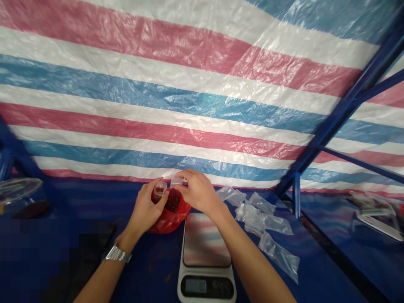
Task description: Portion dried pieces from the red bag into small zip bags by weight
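Observation:
My left hand point(147, 207) holds a small clear plastic cup point(160, 189) with a little dark red stuff in it. Fingers of my right hand point(199, 191) pinch a small clear plastic bag point(176, 182) just right of the cup. Both hands are over an open red bag point(167, 221), which has dark reddish bits point(173, 201) inside. Close to the red bag, on its right, lies a kitchen scale point(206, 244) with nothing on its plate, partly covered by my right forearm.
Several clear plastic bags point(263, 216) lie on the blue surface point(151, 269) to the right. A clear round container point(22, 198) stands far left. Blue metal bars point(331, 120) and a striped sheet point(164, 97) rise behind. A phone-like object point(378, 225) lies far right.

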A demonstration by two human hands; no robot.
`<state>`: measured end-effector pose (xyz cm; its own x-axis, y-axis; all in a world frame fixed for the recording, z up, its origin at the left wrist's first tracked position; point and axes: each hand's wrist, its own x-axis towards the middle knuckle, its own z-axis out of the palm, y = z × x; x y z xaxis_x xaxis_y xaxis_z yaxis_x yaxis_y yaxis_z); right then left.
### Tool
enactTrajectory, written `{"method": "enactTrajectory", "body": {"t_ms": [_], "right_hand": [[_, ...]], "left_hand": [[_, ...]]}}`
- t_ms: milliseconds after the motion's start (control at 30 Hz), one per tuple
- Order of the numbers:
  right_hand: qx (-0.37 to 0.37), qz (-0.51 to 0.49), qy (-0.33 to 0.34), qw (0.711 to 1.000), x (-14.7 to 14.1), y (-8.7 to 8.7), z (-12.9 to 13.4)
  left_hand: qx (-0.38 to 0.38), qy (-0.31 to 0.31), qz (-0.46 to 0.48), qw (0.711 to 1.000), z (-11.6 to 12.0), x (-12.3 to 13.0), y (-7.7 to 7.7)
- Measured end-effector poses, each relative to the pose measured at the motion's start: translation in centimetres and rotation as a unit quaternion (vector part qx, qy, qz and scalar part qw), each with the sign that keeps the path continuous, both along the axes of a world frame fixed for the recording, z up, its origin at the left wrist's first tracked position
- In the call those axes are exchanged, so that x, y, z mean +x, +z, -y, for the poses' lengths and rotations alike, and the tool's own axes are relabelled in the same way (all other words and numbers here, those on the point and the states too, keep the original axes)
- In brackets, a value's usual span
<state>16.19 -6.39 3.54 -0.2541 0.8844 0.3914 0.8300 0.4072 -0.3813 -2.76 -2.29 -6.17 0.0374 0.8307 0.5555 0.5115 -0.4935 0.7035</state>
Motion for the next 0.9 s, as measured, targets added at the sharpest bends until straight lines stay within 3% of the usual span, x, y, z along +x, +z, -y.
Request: {"method": "enactTrajectory", "body": {"t_ms": [200, 400, 733, 900], "right_hand": [[-0.041, 0.09, 0.092, 0.991, -0.2, -2.3, -0.7], [-0.064, 0.167, 0.036, 0.983, -1.1, -4.0, -1.9], [-0.152, 0.09, 0.143, 0.974, -1.9, -4.3, -2.3], [-0.176, 0.042, 0.188, 0.965, -1.7, -4.7, -2.6]], "left_hand": [[-0.034, 0.044, 0.071, 0.996, 0.2, -0.8, 1.0], [0.006, 0.086, 0.095, 0.992, 1.0, -0.2, 1.1], [0.026, 0.102, 0.175, 0.979, 1.0, 0.4, -1.0], [0.062, 0.132, 0.217, 0.965, 1.2, 0.6, -1.0]]}}
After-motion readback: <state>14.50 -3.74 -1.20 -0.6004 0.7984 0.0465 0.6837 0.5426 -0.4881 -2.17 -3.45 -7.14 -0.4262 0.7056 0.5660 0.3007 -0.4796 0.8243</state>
